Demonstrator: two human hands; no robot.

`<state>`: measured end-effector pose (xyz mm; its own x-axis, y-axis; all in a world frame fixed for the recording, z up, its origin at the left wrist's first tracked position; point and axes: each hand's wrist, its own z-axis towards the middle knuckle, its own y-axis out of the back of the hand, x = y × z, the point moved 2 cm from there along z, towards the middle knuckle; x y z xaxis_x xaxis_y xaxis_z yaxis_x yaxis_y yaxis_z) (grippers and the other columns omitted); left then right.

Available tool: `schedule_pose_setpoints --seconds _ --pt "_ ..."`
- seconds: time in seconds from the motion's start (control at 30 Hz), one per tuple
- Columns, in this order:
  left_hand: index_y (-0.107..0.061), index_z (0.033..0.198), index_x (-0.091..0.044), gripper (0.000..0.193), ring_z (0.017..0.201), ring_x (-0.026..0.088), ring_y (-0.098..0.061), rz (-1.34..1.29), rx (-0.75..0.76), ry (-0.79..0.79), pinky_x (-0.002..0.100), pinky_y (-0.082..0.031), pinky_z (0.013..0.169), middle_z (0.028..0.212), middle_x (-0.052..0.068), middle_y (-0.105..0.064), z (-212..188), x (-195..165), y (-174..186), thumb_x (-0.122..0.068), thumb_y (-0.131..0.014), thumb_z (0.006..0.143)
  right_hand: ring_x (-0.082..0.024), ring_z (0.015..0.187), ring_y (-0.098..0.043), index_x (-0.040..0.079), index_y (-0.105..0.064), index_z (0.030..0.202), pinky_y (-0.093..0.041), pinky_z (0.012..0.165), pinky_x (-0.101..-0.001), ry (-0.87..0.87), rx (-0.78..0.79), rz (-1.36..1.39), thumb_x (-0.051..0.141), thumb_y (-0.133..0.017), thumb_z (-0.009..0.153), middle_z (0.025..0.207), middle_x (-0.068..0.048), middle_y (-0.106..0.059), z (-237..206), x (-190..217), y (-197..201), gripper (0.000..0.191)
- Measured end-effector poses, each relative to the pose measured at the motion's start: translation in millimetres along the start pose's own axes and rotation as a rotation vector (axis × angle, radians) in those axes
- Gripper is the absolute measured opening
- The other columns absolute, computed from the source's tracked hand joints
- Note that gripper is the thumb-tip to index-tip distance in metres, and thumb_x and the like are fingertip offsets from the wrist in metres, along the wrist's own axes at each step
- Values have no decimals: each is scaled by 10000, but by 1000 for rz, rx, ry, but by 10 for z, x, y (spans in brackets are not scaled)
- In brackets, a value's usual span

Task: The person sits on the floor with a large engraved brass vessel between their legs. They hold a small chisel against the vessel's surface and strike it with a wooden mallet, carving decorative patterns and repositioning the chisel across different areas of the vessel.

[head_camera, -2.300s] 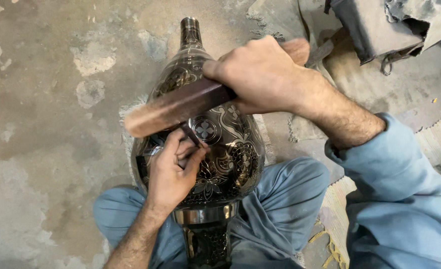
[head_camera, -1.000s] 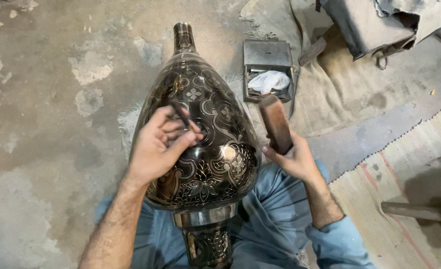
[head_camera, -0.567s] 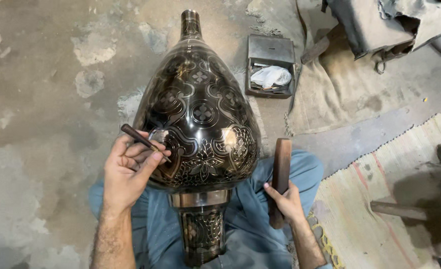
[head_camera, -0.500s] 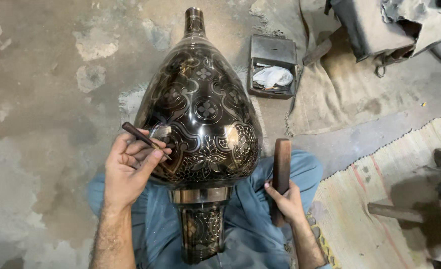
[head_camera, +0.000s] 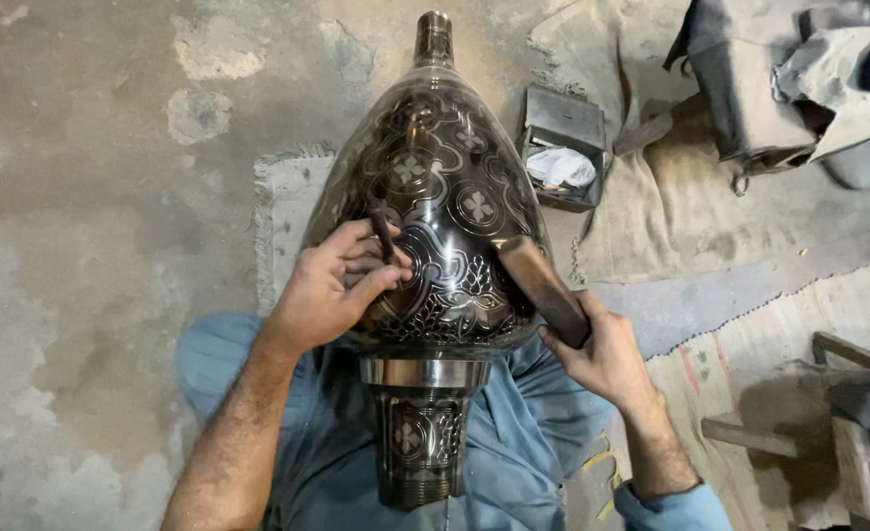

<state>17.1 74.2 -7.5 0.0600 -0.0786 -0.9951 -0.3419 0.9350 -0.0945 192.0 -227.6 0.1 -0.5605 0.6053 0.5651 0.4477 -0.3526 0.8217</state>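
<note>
Vase: left hand pinches chisel, right hand grips mallet

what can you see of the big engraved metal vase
The vase is a large, dark, shiny metal piece with a bulbous body, a narrow neck pointing away and a plain silvery band above an engraved, threaded foot. Floral medallions and scrolls cover it. It lies tilted across the person's lap. The left hand rests on its body holding a thin chisel; the right hand holds a wooden block against its side.

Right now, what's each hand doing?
Left hand: closed on a thin chisel, resting against the engraved vase.
Right hand: gripping a wooden block.
</note>
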Motion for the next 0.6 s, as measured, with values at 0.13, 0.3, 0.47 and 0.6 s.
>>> schedule_pose_setpoints --seconds 0.13,0.3,0.47,0.6 --pt "-552 1379 10 442 1004 171 -760 57 68 -37 300 -632 890 1089 108 -767 74 -39 -3 18 -676 955 -410 751 -726 68 -636 1093 -572 650 -467 50 79 -293 324 -832 790 781 -212 -721 365 338 314 442" --pt "-537 1396 5 452 1013 164 -764 49 160 -97 301 -629 895 1105 109 -771 125 -25 7 -1 -673 964 -422 703 -710 95 -638 1158 -553 626 -506 259 72 -460 251 -803 782 749 -192 -719 794 859 670 440" --pt "-514 1427 14 481 1026 181 -757 33 188 -104 312 -624 919 1130 125 -760 133 11 4 -11 -664 971 -418 650 -686 67 -568 1095 -543 575 -503 254 177 -189 258 -827 792 736 -204 -690 1085 1334 824 442" --pt "-531 1412 16 480 1027 179 -762 34 136 -88 317 -630 922 1098 123 -772 74 50 -32 -8 -690 960 -407 707 -713 39 -572 1041 -555 611 -496 472 229 -435 206 -813 721 722 -177 -702 1249 1612 859 434"
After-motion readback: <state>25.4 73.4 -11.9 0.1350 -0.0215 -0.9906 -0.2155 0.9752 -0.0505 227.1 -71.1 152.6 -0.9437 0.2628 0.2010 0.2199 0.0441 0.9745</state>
